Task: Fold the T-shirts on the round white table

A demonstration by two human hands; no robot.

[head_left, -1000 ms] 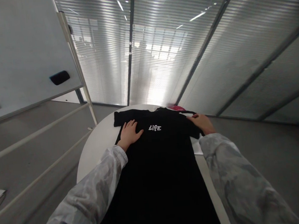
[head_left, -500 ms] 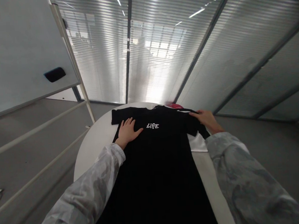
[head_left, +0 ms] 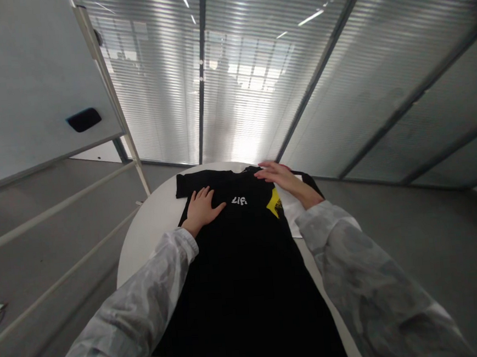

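Note:
A black T-shirt (head_left: 245, 266) with small white lettering lies spread on a round white table (head_left: 141, 252), its collar at the far side. My left hand (head_left: 202, 209) rests flat on the upper left of its chest, fingers spread. At the far right shoulder is my right hand (head_left: 286, 183), fingers stretched out to the left over the fabric. The sleeve on that side is folded inward, and a yellow printed patch (head_left: 274, 203) shows beside the hand. Part of the folded edge is hidden under my right hand and wrist.
White cloth (head_left: 293, 212) and a black piece of fabric (head_left: 311, 182) lie at the table's right edge, with a bit of red (head_left: 285, 167) behind. To the left stands a whiteboard (head_left: 28, 79) on a white frame, holding a black eraser (head_left: 84, 119). Glass panels with blinds (head_left: 241, 107) rise beyond.
My right hand has moved left from the right sleeve to the shoulder, and that sleeve is now turned inward. The yellow patch has come into view. My left hand stays in place.

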